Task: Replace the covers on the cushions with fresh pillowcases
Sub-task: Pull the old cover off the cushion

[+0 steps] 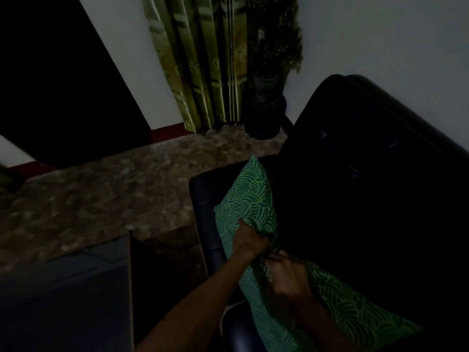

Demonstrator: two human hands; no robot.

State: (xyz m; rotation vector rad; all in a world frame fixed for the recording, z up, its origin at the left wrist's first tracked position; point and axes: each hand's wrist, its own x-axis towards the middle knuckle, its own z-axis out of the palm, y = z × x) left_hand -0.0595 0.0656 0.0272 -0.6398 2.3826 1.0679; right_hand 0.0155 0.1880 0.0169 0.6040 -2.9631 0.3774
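A cushion in a green leaf-patterned cover [250, 196] stands on the seat of a dark sofa [368, 161], leaning against the armrest. My left hand [250, 238] grips the cover's edge near the cushion's middle. Just below it, my right hand [285, 274] grips the same fabric edge with curled fingers. The lower part of the cover [355, 311] stretches toward the bottom right. The room is dim, and the cover's opening is hard to make out.
A dark low table [63, 288] stands at the lower left. Patterned stone floor [114, 186] lies between it and the sofa. Green curtains [203, 59] hang at the back, with a potted plant [269, 97] beside them.
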